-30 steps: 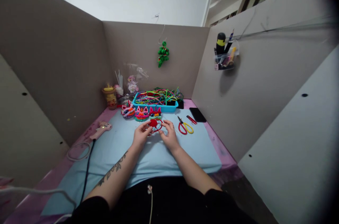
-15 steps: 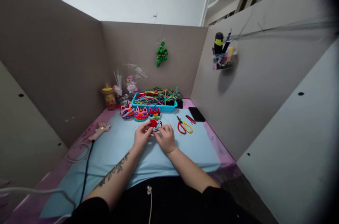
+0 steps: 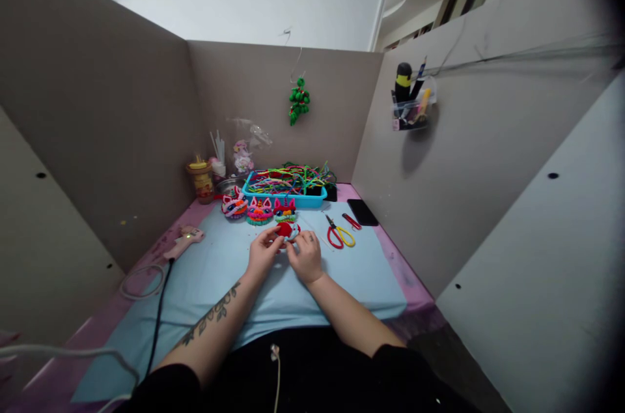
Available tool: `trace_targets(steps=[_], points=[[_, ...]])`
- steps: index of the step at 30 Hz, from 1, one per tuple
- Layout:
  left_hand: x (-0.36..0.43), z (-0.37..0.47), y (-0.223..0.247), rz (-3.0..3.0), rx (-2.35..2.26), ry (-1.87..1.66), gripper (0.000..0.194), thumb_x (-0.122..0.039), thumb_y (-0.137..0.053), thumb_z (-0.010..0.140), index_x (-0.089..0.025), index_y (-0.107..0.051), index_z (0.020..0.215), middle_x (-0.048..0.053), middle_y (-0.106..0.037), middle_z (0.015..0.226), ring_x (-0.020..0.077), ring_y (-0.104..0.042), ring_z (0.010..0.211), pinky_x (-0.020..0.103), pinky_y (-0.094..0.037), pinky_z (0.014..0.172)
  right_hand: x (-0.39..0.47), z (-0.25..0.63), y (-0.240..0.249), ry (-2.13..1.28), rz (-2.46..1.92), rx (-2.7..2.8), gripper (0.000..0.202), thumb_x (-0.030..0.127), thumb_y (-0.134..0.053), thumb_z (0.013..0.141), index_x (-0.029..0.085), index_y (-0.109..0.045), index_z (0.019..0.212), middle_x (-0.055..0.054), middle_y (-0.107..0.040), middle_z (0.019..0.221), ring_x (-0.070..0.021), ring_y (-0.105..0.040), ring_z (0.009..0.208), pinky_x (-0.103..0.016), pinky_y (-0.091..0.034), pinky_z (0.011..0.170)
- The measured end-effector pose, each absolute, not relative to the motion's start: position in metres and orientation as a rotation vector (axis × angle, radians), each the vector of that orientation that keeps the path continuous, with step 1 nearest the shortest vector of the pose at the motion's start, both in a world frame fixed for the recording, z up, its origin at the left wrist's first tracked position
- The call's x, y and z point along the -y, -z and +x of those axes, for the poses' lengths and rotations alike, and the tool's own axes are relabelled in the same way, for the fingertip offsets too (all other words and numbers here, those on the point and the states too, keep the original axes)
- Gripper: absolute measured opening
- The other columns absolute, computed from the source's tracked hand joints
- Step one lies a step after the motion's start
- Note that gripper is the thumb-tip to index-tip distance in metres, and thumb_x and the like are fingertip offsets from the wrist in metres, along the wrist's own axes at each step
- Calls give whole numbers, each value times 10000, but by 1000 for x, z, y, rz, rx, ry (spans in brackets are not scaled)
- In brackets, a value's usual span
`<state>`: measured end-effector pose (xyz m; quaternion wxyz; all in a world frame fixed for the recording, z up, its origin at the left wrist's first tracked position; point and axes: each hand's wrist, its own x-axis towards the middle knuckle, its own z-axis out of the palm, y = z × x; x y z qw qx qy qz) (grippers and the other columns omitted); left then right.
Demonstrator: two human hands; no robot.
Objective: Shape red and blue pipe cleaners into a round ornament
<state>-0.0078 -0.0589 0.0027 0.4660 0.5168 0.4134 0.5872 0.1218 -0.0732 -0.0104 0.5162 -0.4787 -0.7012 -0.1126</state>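
Note:
A small red and pale blue fuzzy piece [image 3: 286, 230] is held between both hands above the light blue cloth [image 3: 215, 283]. My left hand [image 3: 263, 253] pinches its left side with thumb and fingers. At its right and lower edge, my right hand [image 3: 306, 256] grips the pale blue part with bent fingers. Just beyond the hands stand three colourful fuzzy figures with ears: one at the left [image 3: 234, 204], one in the middle [image 3: 259, 211] and one at the right [image 3: 284, 210].
Scissors with red and yellow handles [image 3: 340, 235], a red cutter [image 3: 351, 221] and a black phone [image 3: 362, 212] lie right. Behind is a blue tray [image 3: 310, 200] of coloured stems. A pink glue gun [image 3: 184, 242] and jar [image 3: 201, 182] are left.
The fuzzy piece has tilted slightly in my fingers, and more of its red face shows. Both hands have barely moved.

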Motion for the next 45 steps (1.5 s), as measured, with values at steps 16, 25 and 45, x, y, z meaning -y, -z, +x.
trace_targets(steps=[16,25,45], points=[[53,-11,2,1301,-1061,-1597,404,-337,-701,662,-133,-646,1006,20,-646,725,119,-587,609,233,-462,582,74,126,1,-896,-718,1622,126,293,-644,763,197,-636,682,-16,-556,748,-153,-525,744,-287,-406,726],[51,-13,2,1248,-1067,-1552,468,-371,-704,653,-123,-634,1043,17,-630,713,121,-584,585,243,-474,572,64,137,8,-1269,-540,1452,286,461,-687,699,179,-646,693,-14,-558,697,-139,-491,650,-274,-389,648],[53,-9,5,1333,-1023,-1434,449,-343,-723,639,-107,-652,1015,-10,-600,627,93,-519,510,224,-424,527,55,134,20,-174,-987,1551,76,199,-559,809,193,-633,791,-36,-579,791,-167,-552,779,-298,-458,720]])
